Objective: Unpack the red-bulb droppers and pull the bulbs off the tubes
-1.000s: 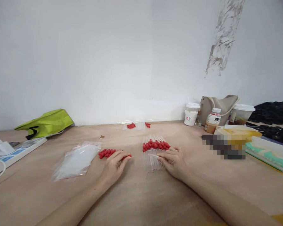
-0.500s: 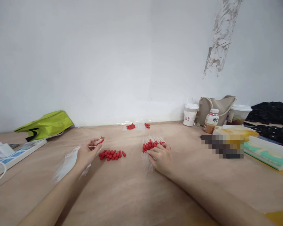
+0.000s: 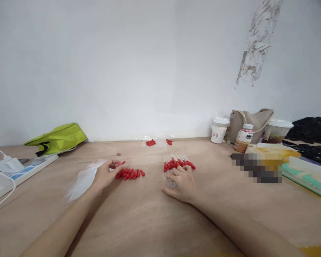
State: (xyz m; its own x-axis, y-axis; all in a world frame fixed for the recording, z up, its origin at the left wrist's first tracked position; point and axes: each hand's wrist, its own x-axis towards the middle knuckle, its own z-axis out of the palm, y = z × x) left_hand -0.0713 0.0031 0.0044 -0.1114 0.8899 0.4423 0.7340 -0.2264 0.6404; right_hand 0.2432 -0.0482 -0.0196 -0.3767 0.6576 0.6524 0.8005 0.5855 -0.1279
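Note:
My left hand (image 3: 105,175) pinches a red rubber bulb (image 3: 122,163) between thumb and fingertips, just at the left end of a pile of loose red rubber bulbs (image 3: 131,174). Further right, my right hand (image 3: 182,184) rests on a row of clear glass droppers with red bulbs (image 3: 171,164). Its fingers are bent and touch the bulbs, while the thumb lies apart on the table. The palm covers part of the clear tubes. Beside my left wrist lie clear zip bags (image 3: 82,180), partly hidden by the hand.
Against the wall are clear bags (image 3: 162,142) with more red bulbs. A green bag (image 3: 59,139) and a power strip (image 3: 37,170) lie on the left. At the right stand a paper cup (image 3: 219,131), a drink bottle (image 3: 243,139), a beige bag and a tray (image 3: 307,178).
My left hand has come down and slightly right to the loose bulbs, still with a red bulb in it. My right thumb has moved away from the fingers. The view has shifted slightly.

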